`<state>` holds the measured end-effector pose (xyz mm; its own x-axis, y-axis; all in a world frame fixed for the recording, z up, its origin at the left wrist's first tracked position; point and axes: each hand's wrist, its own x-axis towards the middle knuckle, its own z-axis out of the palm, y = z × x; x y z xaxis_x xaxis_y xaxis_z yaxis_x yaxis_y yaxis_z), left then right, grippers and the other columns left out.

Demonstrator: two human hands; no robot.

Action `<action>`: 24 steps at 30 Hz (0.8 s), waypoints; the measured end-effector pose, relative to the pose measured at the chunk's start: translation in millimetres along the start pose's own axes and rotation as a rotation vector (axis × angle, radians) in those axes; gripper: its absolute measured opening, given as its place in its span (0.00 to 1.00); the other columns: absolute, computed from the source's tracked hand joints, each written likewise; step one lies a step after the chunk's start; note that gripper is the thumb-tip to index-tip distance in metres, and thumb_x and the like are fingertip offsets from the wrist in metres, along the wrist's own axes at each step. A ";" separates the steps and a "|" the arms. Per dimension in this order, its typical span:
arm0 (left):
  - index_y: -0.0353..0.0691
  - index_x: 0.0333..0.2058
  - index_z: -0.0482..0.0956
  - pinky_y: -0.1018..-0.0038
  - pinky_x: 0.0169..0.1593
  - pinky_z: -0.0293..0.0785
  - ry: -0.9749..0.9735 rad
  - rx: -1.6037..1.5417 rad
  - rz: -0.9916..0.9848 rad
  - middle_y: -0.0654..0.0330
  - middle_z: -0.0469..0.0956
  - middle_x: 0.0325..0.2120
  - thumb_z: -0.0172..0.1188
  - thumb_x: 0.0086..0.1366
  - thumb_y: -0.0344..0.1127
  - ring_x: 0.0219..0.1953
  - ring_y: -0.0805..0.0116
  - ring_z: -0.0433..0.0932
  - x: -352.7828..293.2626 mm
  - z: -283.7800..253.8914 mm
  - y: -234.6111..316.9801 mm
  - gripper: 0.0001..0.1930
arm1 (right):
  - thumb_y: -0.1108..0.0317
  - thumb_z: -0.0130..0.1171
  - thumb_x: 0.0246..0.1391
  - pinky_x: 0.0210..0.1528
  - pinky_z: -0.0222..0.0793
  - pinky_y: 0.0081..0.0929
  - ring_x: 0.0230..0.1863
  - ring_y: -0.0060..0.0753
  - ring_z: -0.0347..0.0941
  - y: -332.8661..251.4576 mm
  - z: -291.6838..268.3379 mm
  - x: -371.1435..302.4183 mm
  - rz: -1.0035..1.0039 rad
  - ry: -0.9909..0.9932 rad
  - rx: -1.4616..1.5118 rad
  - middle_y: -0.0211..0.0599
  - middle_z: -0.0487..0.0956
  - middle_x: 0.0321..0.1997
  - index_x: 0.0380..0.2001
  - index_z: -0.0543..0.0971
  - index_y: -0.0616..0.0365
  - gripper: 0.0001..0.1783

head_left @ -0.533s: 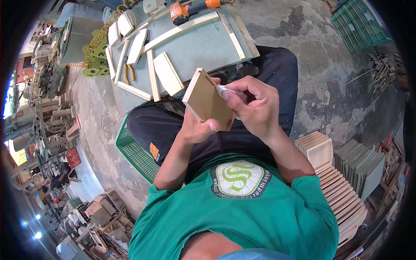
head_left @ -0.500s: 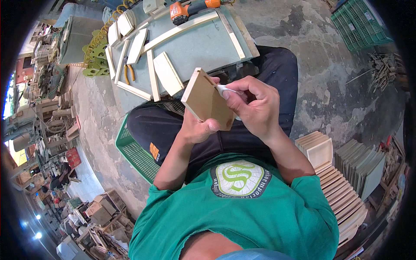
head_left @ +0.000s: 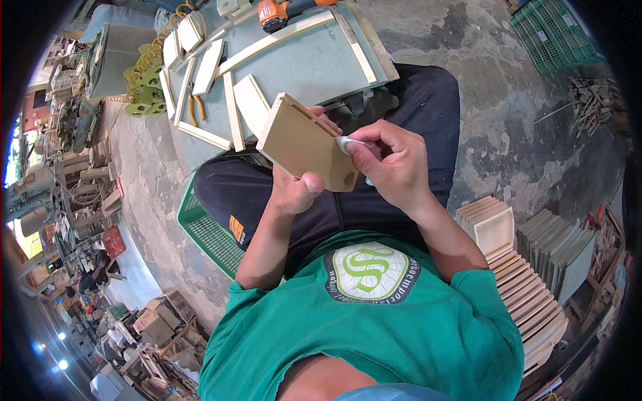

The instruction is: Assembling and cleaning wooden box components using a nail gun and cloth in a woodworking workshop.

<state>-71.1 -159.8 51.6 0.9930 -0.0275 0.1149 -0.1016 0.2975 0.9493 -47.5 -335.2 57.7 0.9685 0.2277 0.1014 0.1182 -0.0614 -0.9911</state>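
My left hand (head_left: 293, 192) holds a small wooden box-like piece (head_left: 301, 146) above my lap. Its thumb lies along the near edge, and fingertips show behind the far edge. The piece is tilted, with a flat brown face, pale wooden edges and a slanted corner. Between the thumb and fingers of my right hand (head_left: 396, 164) is a white wad, seemingly a folded cloth (head_left: 344, 143). The wad touches the right-hand edge of the piece; part of it is hidden behind my fingers.
A low worktable (head_left: 294, 73) ahead bears wooden strips (head_left: 234, 110), pale boards (head_left: 252, 103), orange-handled pliers (head_left: 196, 107) and an orange power tool (head_left: 273, 17). A green crate (head_left: 210, 230) stands by my left leg. Stacked wooden frames (head_left: 521, 301) and grey panels (head_left: 555, 250) are at right.
The wooden piece has shifted left and slightly up with my left hand, and more of its brown face shows. My right hand keeps the white cloth against its edge.
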 end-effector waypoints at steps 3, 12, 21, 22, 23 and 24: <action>0.31 0.61 0.59 0.64 0.54 0.72 0.010 0.034 0.021 0.52 0.73 0.46 0.72 0.47 0.70 0.51 0.62 0.74 0.2 -0.1 0.6 0.57 | 0.68 0.68 0.54 0.26 0.66 0.17 0.24 0.13 0.71 3.0 -0.2 -1.7 0.037 0.001 0.044 0.31 0.81 0.25 0.33 0.83 0.63 0.09; 0.30 0.61 0.59 0.61 0.50 0.77 0.126 0.059 0.107 0.52 0.72 0.46 0.65 0.47 0.77 0.49 0.59 0.76 5.3 -8.7 2.8 0.59 | 0.71 0.69 0.53 0.26 0.69 0.16 0.24 0.12 0.72 8.8 -5.0 -9.6 0.131 -0.013 0.073 0.29 0.81 0.23 0.33 0.83 0.64 0.07; 0.29 0.61 0.60 0.60 0.52 0.76 0.127 0.066 0.136 0.52 0.72 0.46 0.65 0.47 0.78 0.49 0.57 0.76 4.0 -10.4 1.3 0.59 | 0.70 0.67 0.58 0.26 0.66 0.12 0.24 0.10 0.70 10.1 -2.7 -7.9 0.119 -0.042 -0.009 0.25 0.78 0.23 0.35 0.82 0.64 0.08; 0.29 0.61 0.60 0.60 0.52 0.76 0.136 0.072 0.153 0.52 0.72 0.46 0.64 0.48 0.77 0.49 0.57 0.76 4.5 -11.3 0.8 0.59 | 0.70 0.67 0.58 0.26 0.66 0.12 0.24 0.10 0.70 11.4 -2.8 -8.1 0.120 -0.043 -0.010 0.25 0.78 0.23 0.35 0.82 0.64 0.08; 0.29 0.61 0.60 0.60 0.52 0.76 0.137 0.070 0.153 0.52 0.72 0.46 0.64 0.48 0.77 0.49 0.57 0.76 4.9 -12.7 0.7 0.59 | 0.70 0.68 0.55 0.26 0.67 0.14 0.24 0.11 0.71 13.9 -3.4 -8.6 0.140 -0.004 0.020 0.27 0.79 0.23 0.34 0.82 0.64 0.08; 0.29 0.61 0.59 0.60 0.52 0.76 0.153 0.039 0.150 0.52 0.72 0.46 0.63 0.49 0.77 0.49 0.57 0.76 5.1 -14.5 0.8 0.59 | 0.71 0.69 0.53 0.26 0.68 0.16 0.24 0.12 0.72 15.5 -4.3 -8.9 0.161 0.035 0.050 0.29 0.81 0.23 0.32 0.83 0.64 0.07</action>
<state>-65.2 -145.9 48.7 0.9639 0.1605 0.2126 -0.2481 0.2497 0.9360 -53.4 -342.3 41.8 0.9810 0.1852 -0.0573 -0.0496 -0.0457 -0.9977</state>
